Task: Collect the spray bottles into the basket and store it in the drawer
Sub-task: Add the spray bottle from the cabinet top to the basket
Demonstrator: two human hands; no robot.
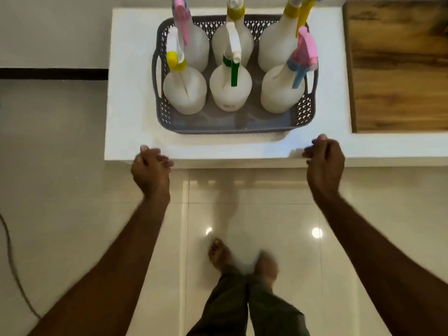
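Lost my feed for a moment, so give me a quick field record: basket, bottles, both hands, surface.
basket: grey basket on the white counter, side handles free
bottles: six spray bottles upright inside, two rows of three; front middle one has a green trigger
left hand: left hand at counter's front edge, fingers loosely curled, holding nothing
right hand: right hand likewise, holding nothing
beside: wooden board to the right

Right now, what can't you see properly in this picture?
- Head view: the tops of the three back bottles are cut off by the top edge.
- The print on the green bottle is too small to read.
- The drawer is not in view.
- The feet are blurred.
- The fingers of the left hand are blurred; the right hand is curled, holding nothing.
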